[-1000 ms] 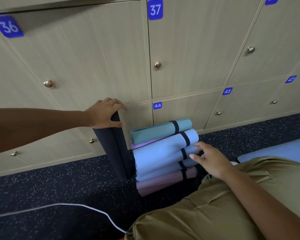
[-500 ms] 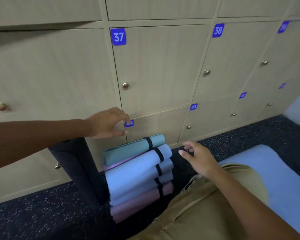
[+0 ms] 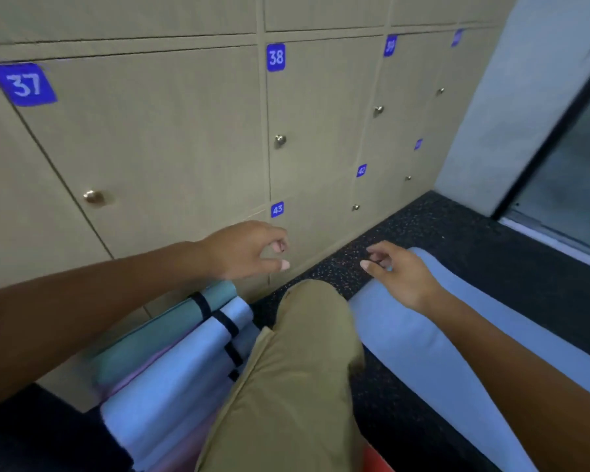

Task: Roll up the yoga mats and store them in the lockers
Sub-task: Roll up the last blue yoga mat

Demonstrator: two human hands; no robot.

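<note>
Unrolled blue mat (image 3: 423, 342) lies flat on the floor right of the knee; looks light, soft foam, floppy, so grab the near short edge. Right hand (image 3: 402, 274) just over that end, left hand (image 3: 246, 250) in air; both loosely curled, holding nothing. Locker labels (image 3: 276, 57) read 37, 38, 43.

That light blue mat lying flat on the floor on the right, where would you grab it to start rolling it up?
Probably at the near short end of the light blue mat, the rounded edge beside the knee. It lies flat and runs away lengthwise, so both hands would come from above, fingers curling under that edge. The right hand hovers over it; the left hand holds nothing.
</note>
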